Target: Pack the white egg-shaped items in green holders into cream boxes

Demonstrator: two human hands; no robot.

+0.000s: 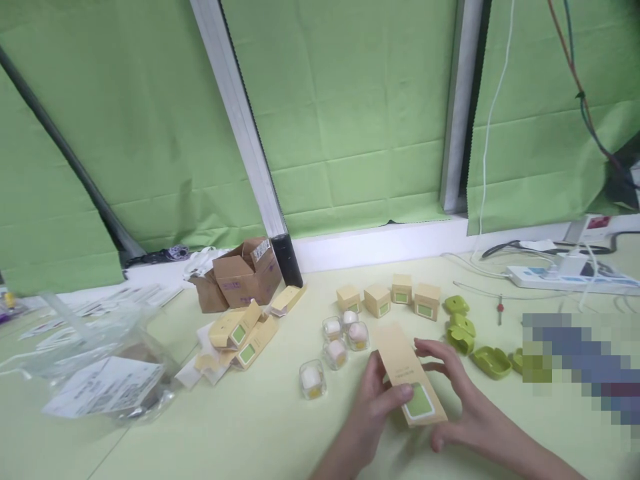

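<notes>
My left hand [367,403] grips a pale yellow cardboard box [401,363] that looks flattened and has a green label near its lower end. The thumb presses on its face beside the label. My right hand [467,397] is at the box's right side, fingers and thumb spread apart; I cannot tell whether a fingertip touches the edge. Left of the box, several small clear cases [336,353] with pale contents lie on the table. Behind it stand several folded cube-shaped boxes [377,301] of the same yellow card.
Green moulded pieces [491,362] lie at the right, near a small red-handled screwdriver [500,310]. A white power strip [575,279] with cables is behind them. More yellow cartons [245,333], a brown cardboard box [247,272] and a clear plastic bag [115,373] occupy the left.
</notes>
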